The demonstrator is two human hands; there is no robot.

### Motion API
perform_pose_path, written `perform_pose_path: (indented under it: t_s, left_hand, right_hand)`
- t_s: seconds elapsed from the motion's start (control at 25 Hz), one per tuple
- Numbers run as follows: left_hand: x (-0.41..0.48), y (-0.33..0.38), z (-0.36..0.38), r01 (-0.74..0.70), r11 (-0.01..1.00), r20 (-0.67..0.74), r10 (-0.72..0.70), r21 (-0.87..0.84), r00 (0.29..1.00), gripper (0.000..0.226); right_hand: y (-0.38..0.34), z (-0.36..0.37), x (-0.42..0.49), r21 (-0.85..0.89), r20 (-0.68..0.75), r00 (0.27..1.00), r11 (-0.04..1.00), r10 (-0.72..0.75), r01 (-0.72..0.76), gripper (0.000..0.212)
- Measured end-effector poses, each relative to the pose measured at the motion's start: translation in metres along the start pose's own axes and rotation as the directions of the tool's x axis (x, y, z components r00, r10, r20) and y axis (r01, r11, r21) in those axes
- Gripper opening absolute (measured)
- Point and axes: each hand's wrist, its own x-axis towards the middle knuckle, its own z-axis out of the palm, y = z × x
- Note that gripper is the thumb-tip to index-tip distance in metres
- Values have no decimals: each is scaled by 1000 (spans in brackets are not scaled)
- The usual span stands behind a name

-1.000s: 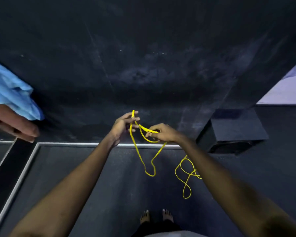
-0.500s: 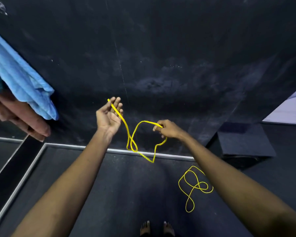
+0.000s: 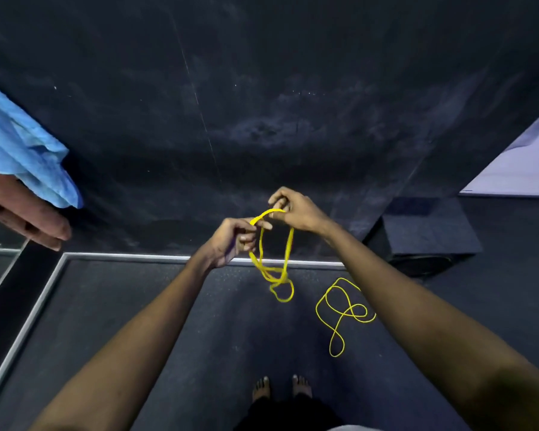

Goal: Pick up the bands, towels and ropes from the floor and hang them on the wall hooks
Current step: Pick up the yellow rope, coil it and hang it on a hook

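The person stood facing a dark wall (image 3: 262,88), with both arms stretched forward and the two hands close together in front of it. The left hand (image 3: 235,241) had its fingers curled round one end of a yellow band (image 3: 290,247), gripping it. The right hand (image 3: 296,213), slightly higher and just beside the left, pinched the top of the same band between thumb and fingers. From the two hands the band hung down in long loops that twisted together at the bottom, above the dark floor (image 3: 137,337) and clear of it.

A thin yellow rope (image 3: 345,312) lay in loose curls on the floor under the right forearm, apart from the held band. A blue towel (image 3: 28,150) hung at the left edge of the view, and the fingers of another hand (image 3: 22,213) reached in just below it; whether they touched the towel could not be told. A metal strip (image 3: 137,257) ran along the foot of the wall, a black box (image 3: 430,231) sat on the floor to the right, and the person's bare feet (image 3: 262,388) showed at the bottom
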Motion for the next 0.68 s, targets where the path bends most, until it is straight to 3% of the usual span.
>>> perform_pose_path:
  t_s: [0.12, 0.2, 0.24, 0.32, 0.4, 0.48, 0.56, 0.68]
  left_hand:
    - [-1, 10, 6, -7, 993, 58, 13, -114, 998, 19]
    - [0, 12, 5, 15, 987, 74, -3, -157, 997, 16]
    - [1, 11, 2, 25, 989, 46, -18, -148, 999, 16]
    - [2, 5, -14, 54, 998, -67, -56, -34, 996, 18]
    - [1, -7, -34, 92, 988, -161, -72, 124, 984, 15]
    - [-3, -22, -51, 118, 975, -182, -84, 189, 980, 9]
    - [-5, -39, -65, 153, 972, -145, -129, 175, 981, 12]
    - [-4, -51, -73, 165, 986, -92, -165, -3, 982, 23]
  right_hand:
    - [20, 19, -14, 322, 284, 946, 914, 157, -248, 32]
    - [29, 31, -28, 474, 454, 880, 797, 143, -374, 22]
    - [33, 33, -33, 516, 484, 867, 761, 119, -392, 13]
    - [42, 31, -40, 524, 456, 875, 746, 163, -412, 18]
    - [66, 27, -43, 372, 374, 891, 838, 257, -398, 24]
    - [95, 17, -48, 96, 316, 892, 924, 325, -370, 30]
    - [128, 11, -57, -199, 275, 866, 906, 417, -373, 35]
    - [168, 12, -75, -376, 116, 829, 797, 546, -473, 31]
